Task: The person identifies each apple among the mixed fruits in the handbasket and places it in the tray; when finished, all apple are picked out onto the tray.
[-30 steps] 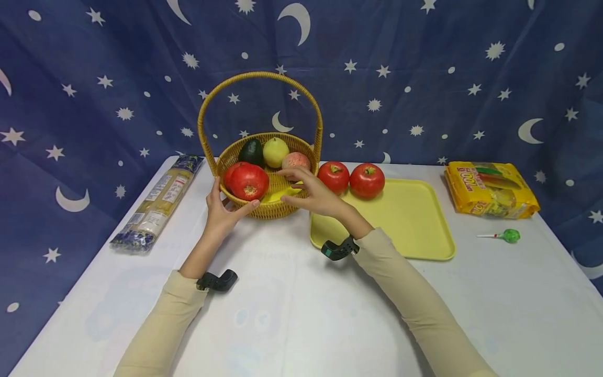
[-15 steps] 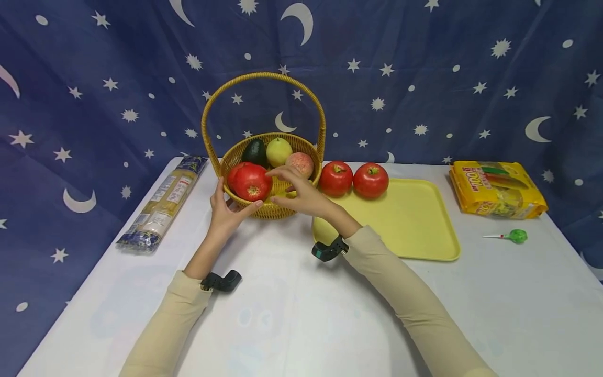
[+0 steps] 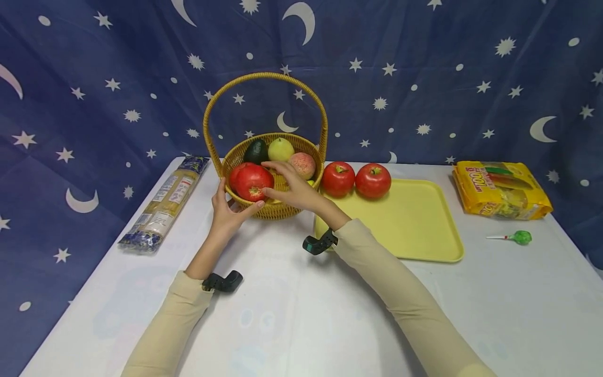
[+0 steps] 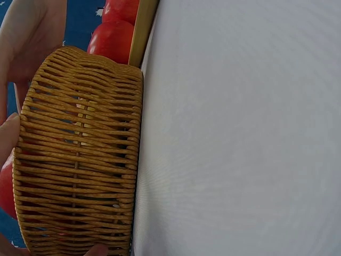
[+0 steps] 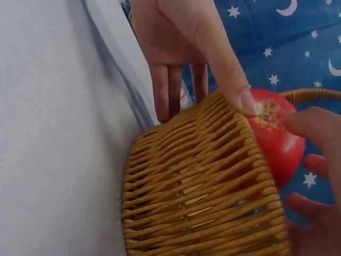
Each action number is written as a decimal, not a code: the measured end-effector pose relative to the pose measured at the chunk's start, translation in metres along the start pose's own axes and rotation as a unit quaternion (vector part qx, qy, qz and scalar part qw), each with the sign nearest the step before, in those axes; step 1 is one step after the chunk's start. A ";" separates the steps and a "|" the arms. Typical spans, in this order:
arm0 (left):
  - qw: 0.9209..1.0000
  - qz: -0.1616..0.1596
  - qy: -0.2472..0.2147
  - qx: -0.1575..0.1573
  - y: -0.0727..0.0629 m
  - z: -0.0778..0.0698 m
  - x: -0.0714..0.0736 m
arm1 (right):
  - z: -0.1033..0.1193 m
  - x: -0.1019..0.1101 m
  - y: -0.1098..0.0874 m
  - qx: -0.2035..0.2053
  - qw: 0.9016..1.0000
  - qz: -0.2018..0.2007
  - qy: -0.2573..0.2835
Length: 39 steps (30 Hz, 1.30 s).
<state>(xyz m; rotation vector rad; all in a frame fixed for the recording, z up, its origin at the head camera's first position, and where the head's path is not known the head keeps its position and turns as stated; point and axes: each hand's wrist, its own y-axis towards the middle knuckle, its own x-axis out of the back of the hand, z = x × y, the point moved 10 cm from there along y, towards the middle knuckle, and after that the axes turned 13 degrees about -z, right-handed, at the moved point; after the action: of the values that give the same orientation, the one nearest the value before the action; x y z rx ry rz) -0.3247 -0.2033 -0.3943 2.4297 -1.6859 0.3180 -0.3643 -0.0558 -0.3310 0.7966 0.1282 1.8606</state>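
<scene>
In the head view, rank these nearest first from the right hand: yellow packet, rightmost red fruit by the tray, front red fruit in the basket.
From the right hand:
1. Front red fruit: in the basket, just left.
2. Rightmost red fruit: right, by the tray.
3. Yellow packet: far right.

I can reach over the basket [image 3: 279,211] from the front; its handle [image 3: 265,75] and an apple [image 3: 338,179] block the right side.

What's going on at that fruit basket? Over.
Left hand touching basket. Right hand at the pomegranate, contact unclear. Handle arches above, possibly in the way.
</scene>
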 end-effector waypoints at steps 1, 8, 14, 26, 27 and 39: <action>1.000 0.000 0.000 -0.002 0.000 0.000 0.000 | -0.002 0.000 0.001 -0.005 1.000 0.002 0.000; 1.000 -0.008 0.003 -0.023 0.001 0.002 0.001 | -0.006 -0.008 0.008 -0.043 0.999 0.015 0.017; 1.000 -0.013 0.000 -0.027 0.001 -0.001 0.005 | -0.006 -0.019 0.013 -0.060 0.998 0.028 0.007; 1.000 -0.009 -0.002 -0.025 -0.001 0.000 0.001 | -0.008 -0.018 0.008 -0.067 0.997 0.025 0.005; 1.000 -0.008 -0.002 -0.023 0.000 0.000 0.002 | -0.007 -0.018 0.008 -0.065 0.998 0.026 0.007; 1.000 -0.003 -0.003 -0.012 0.000 0.002 0.001 | -0.004 -0.015 0.008 -0.018 1.000 0.025 -0.003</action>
<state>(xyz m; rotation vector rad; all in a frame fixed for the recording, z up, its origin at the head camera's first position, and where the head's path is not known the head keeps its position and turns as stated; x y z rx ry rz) -0.3243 -0.2052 -0.3960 2.4212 -1.6737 0.2899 -0.3689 -0.0713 -0.3376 0.7871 0.0704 1.9017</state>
